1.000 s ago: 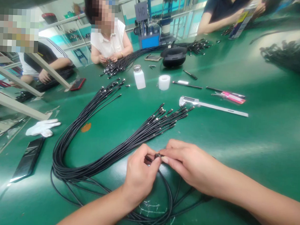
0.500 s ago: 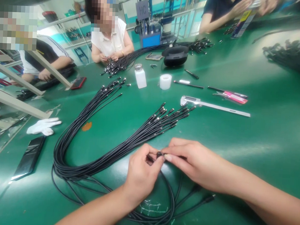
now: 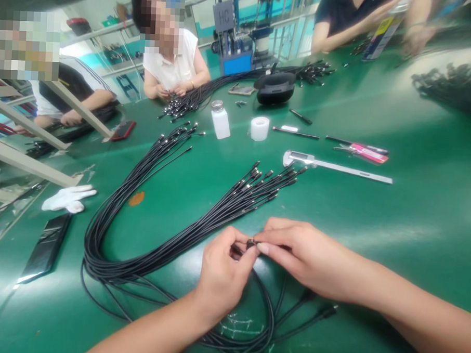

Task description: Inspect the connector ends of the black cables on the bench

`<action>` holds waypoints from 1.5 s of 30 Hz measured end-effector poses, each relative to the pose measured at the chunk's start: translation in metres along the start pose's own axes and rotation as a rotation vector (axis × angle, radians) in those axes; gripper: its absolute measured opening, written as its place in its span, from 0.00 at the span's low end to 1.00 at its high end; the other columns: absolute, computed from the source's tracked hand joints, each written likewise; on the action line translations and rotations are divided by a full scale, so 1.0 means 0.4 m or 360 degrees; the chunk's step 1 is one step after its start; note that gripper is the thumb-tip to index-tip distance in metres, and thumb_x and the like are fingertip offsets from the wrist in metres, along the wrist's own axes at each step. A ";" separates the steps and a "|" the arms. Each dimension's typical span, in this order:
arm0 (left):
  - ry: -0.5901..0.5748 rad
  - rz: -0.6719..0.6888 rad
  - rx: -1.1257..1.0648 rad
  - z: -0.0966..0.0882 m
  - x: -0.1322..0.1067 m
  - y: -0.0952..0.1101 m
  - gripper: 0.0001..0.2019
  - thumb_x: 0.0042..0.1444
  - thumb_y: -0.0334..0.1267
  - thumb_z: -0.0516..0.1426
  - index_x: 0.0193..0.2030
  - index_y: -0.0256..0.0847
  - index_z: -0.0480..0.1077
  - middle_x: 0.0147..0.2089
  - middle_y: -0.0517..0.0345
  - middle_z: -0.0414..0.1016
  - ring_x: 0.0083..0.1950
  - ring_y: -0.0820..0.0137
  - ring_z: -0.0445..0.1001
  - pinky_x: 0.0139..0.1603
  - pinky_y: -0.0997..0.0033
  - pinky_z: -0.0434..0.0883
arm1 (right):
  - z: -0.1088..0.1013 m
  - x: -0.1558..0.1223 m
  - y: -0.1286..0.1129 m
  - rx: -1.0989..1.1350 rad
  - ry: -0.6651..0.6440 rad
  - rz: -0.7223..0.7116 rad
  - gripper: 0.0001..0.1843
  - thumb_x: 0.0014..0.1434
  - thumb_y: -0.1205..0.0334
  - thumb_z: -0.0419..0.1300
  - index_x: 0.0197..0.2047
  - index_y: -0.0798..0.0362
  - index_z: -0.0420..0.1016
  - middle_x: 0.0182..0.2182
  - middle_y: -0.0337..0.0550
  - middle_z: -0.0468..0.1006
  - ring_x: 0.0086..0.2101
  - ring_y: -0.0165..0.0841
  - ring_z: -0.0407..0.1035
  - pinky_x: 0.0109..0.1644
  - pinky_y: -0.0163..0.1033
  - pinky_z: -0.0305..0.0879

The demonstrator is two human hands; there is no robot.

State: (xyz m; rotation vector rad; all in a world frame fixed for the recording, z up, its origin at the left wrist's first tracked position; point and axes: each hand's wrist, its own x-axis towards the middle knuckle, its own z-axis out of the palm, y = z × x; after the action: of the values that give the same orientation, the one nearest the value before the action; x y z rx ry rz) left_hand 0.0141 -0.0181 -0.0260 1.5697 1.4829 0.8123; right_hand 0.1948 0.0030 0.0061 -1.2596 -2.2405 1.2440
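My left hand (image 3: 221,275) and my right hand (image 3: 302,255) meet at the middle of the green table (image 3: 393,230). Both pinch the small connector end of one black cable (image 3: 250,243) between thumb and fingers. That cable runs down under my hands into loose loops (image 3: 264,323) near the front edge. A large bundle of black cables (image 3: 147,230) curves in a U to the left, with its connector tips fanned out (image 3: 270,180) just beyond my hands.
A caliper (image 3: 337,167), pens, a pink tool (image 3: 367,152), a white tape roll (image 3: 259,128) and a white bottle (image 3: 220,121) lie beyond the bundle. A white glove (image 3: 68,198) and a dark phone (image 3: 45,249) sit at left. Other people work on cables at the far side.
My hands have stayed together on the connector, shifting only slightly. More of the loose cable ends show under my right wrist than a second ago.
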 end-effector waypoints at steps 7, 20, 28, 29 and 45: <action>-0.0020 -0.0058 -0.0037 0.004 0.001 -0.011 0.09 0.54 0.42 0.61 0.32 0.39 0.70 0.28 0.62 0.76 0.29 0.77 0.72 0.32 0.78 0.69 | -0.002 0.000 0.004 -0.0024 0.0099 0.0002 0.14 0.67 0.65 0.50 0.38 0.51 0.78 0.36 0.39 0.75 0.38 0.27 0.67 0.44 0.32 0.60; -0.0023 -0.0011 -0.0005 0.002 -0.002 0.001 0.07 0.54 0.39 0.61 0.32 0.38 0.71 0.28 0.62 0.76 0.29 0.78 0.72 0.31 0.81 0.68 | 0.001 0.003 0.004 0.0009 0.0003 -0.0011 0.15 0.67 0.65 0.50 0.39 0.51 0.78 0.34 0.39 0.74 0.36 0.26 0.66 0.42 0.32 0.60; 0.0016 0.0088 0.0085 0.002 0.000 0.003 0.05 0.54 0.36 0.61 0.30 0.38 0.71 0.27 0.63 0.75 0.28 0.80 0.70 0.30 0.82 0.67 | 0.000 0.001 0.003 -0.0022 -0.0020 -0.0016 0.16 0.68 0.63 0.49 0.38 0.52 0.78 0.34 0.39 0.73 0.35 0.26 0.66 0.41 0.32 0.59; 0.0016 0.0094 0.0092 0.002 -0.001 0.003 0.05 0.54 0.36 0.61 0.30 0.38 0.71 0.28 0.63 0.75 0.28 0.80 0.70 0.31 0.82 0.67 | 0.001 0.000 0.003 -0.0019 -0.0017 -0.0017 0.16 0.68 0.63 0.49 0.38 0.52 0.78 0.34 0.39 0.73 0.36 0.26 0.66 0.41 0.32 0.59; -0.0089 -0.0136 -0.0135 0.006 -0.001 -0.009 0.10 0.53 0.44 0.62 0.33 0.39 0.70 0.28 0.61 0.75 0.28 0.76 0.72 0.31 0.78 0.69 | 0.001 0.007 0.011 0.0004 0.0266 0.0008 0.13 0.66 0.61 0.52 0.45 0.53 0.77 0.38 0.44 0.75 0.39 0.29 0.68 0.44 0.35 0.63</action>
State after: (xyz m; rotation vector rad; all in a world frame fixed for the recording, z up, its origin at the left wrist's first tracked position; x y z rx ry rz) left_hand 0.0143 -0.0187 -0.0302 1.4454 1.4463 0.7661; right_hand 0.1954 0.0061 0.0020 -1.3174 -2.1185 1.0995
